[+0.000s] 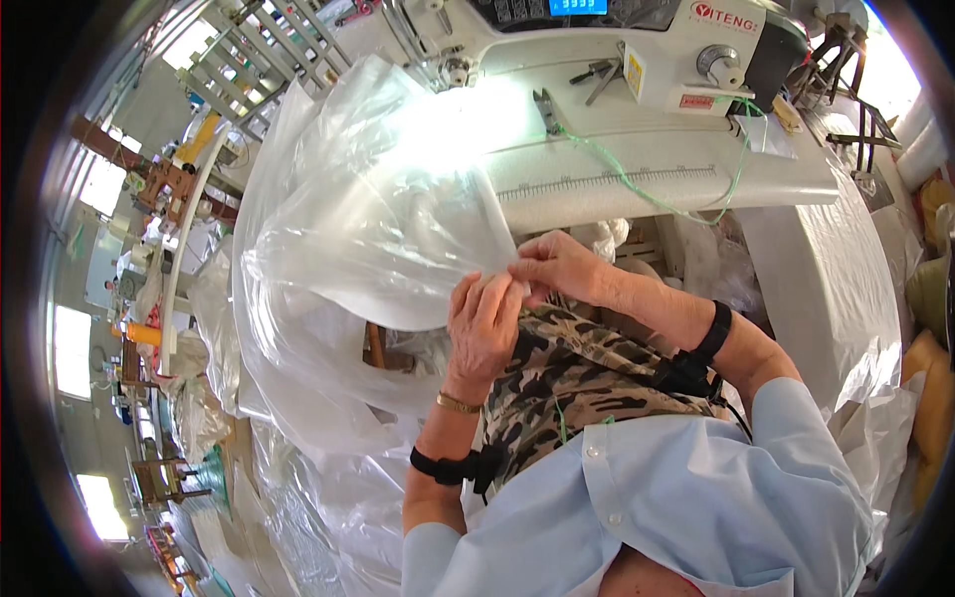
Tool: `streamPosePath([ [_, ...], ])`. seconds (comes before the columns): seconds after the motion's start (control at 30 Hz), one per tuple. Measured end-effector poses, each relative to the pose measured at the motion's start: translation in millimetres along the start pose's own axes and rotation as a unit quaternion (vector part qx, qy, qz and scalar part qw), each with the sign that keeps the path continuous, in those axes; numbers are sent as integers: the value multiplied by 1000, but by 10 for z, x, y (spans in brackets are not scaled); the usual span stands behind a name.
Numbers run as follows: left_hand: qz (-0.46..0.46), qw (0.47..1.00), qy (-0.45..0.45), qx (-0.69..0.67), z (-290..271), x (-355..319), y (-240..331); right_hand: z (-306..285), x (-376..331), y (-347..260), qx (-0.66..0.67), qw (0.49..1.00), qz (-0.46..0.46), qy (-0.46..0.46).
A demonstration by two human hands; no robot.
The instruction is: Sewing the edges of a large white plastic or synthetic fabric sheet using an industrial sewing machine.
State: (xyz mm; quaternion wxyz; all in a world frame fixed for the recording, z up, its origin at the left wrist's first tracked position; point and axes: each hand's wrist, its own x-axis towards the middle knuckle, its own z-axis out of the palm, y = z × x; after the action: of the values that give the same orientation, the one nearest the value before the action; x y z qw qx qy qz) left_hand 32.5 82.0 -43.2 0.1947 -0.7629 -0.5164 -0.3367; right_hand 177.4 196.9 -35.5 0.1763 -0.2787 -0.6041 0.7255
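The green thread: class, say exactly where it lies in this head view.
The green thread trails across the white sewing machine bed in the upper right, beyond the right hand and beside the clear plastic bag.

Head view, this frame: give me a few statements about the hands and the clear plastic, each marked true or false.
1. Both hands pinch the edge of the clear plastic sheet. True: the left hand and the right hand meet on it.
2. The right hand holds the scissors. False: the scissors lie untouched on the sewing machine bed.
3. A green thread trails over the machine bed. True.
4. The left wrist is bare. False: it wears a gold bracelet and a black strap.
5. The plastic lies flat on the floor. False: it is lifted, billowing in front of the machine.
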Motion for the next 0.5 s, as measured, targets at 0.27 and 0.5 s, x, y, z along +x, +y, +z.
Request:
streamPosePath([
  [0.27,-47,997,-62,-28,-39,-17,-78,-360,755,-578,-662,659,-328,138],
  [0.5,-69,994,-73,-29,-116,105,-313,-527,1101,-677,-670,675,-289,106],
])
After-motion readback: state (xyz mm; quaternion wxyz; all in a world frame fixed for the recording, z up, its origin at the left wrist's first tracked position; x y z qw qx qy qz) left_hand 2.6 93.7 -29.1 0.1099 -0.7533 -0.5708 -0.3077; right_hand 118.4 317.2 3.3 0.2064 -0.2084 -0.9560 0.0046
